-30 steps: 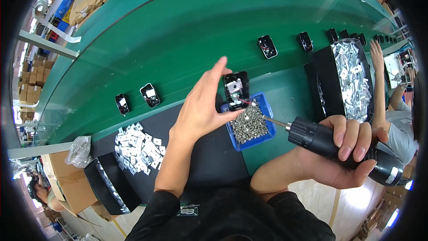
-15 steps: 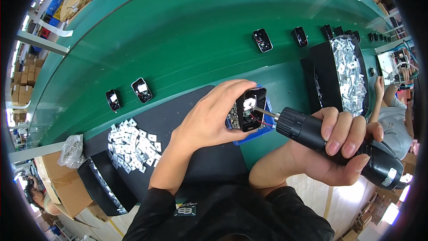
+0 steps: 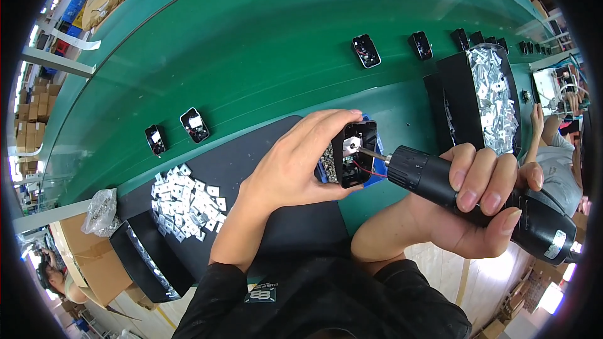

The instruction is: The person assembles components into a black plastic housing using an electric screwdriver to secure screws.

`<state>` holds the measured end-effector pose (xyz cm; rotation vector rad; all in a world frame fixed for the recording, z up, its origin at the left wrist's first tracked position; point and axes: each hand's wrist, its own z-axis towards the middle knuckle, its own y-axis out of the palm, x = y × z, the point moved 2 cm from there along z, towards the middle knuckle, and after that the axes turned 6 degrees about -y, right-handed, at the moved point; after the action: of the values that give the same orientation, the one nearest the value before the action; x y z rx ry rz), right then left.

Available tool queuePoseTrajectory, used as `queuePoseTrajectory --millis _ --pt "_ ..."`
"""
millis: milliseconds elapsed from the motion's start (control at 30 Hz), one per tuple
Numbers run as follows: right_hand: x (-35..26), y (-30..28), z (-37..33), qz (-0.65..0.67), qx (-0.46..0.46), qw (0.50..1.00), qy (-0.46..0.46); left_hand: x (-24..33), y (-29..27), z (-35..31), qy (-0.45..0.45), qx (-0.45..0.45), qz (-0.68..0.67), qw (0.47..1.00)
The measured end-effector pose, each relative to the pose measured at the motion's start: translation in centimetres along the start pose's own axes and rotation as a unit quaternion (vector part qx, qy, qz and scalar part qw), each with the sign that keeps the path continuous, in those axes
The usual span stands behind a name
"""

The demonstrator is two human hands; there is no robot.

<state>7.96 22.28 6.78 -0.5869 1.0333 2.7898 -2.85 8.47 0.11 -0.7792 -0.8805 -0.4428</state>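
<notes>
My left hand (image 3: 292, 157) grips a small black plastic housing (image 3: 367, 174), its open side turned to the right. Inside the housing sits a white metal plate (image 3: 352, 144), with a red wire below it. My right hand (image 3: 477, 198) is wrapped round a black electric screwdriver (image 3: 418, 172). The screwdriver's bit (image 3: 373, 154) reaches into the housing, its tip at the plate. Behind the housing is a blue tray (image 3: 379, 147) of small screws, partly hidden by my left hand and the housing.
Loose white plates (image 3: 188, 204) lie heaped on a black mat (image 3: 282, 232). At the right stands a black box (image 3: 461, 100) beside a heap of metal plates (image 3: 493, 100). More housings (image 3: 366, 51) rest on the green belt (image 3: 270, 44). A co-worker (image 3: 553, 163) sits at the far right.
The housing is turned slightly more towards the screwdriver, and the screwdriver has shifted slightly. The housings on the belt appear a little further left and up. Both hands keep their hold.
</notes>
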Motion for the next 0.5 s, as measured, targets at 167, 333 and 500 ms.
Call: queuePoseTrajectory --millis 167,333,500 --pt "0.0 0.1 0.13 -0.001 -0.002 1.0 0.003 0.02 0.07 0.09 0.019 0.005 0.001 1.0" --pt "0.02 0.26 0.08 -0.001 0.003 1.0 0.001 0.13 0.06 0.05 0.005 0.002 0.0 1.0" --pt "0.14 0.32 -0.03 0.004 0.004 1.0 0.003 0.09 -0.29 -0.11 0.014 -0.004 -0.002 1.0"
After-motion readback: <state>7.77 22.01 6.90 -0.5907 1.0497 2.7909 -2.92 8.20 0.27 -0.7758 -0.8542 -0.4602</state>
